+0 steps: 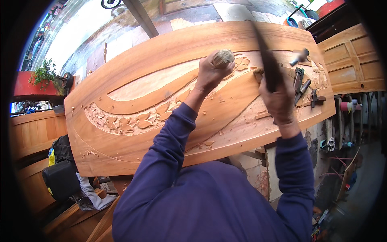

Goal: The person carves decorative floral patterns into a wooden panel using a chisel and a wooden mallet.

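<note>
Beneath my arms lies a large wooden door panel (225, 36) with carved flowers and leaves in a curving band (139, 121). My left hand (211, 74) is closed around an upright wooden-handled chisel (224, 57), its pale, frayed butt end facing up. The chisel's blade is hidden below my fist, over the carved band. To the right, my right hand (278, 101) grips a long dark mallet (268, 58), smeared by motion. The mallet is raised and stands apart from the chisel. Wood chips (209, 143) are scattered over the panel.
At the panel's right end lie a hammer (299, 57), several dark-handled tools (302, 90) and a small block-headed tool (317, 98). A panelled door (350, 60) stands beyond it. On the left are a black case (61, 180) and a potted plant (45, 74).
</note>
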A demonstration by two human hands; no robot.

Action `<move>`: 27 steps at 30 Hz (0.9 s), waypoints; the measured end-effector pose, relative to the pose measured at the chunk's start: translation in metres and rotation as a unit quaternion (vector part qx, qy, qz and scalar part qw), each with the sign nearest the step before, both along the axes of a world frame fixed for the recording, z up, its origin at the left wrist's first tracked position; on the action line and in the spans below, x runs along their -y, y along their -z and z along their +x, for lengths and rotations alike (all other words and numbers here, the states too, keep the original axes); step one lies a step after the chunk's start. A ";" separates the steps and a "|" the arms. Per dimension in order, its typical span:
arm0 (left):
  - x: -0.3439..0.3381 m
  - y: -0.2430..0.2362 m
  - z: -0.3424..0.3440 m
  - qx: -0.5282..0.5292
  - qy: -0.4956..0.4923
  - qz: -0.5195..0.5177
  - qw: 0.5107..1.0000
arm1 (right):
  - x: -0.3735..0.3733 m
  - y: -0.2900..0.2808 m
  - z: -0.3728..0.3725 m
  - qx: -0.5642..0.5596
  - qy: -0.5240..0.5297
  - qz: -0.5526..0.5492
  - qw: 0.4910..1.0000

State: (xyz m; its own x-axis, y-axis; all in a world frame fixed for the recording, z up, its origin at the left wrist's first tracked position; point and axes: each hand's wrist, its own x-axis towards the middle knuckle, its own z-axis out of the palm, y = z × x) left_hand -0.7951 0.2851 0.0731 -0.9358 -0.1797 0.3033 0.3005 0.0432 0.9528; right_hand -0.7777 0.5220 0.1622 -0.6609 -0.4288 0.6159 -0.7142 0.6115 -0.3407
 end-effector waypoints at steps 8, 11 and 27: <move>0.047 0.015 0.067 -0.142 -0.119 0.304 0.934 | -0.052 0.063 0.116 0.282 0.203 -0.217 0.912; 0.082 -0.001 0.130 -0.070 -0.186 0.239 0.950 | -0.045 0.099 0.164 0.346 0.243 -0.331 0.844; -0.029 -0.005 0.050 0.227 0.012 -0.176 0.958 | -0.024 0.122 0.172 0.301 0.249 -0.492 0.778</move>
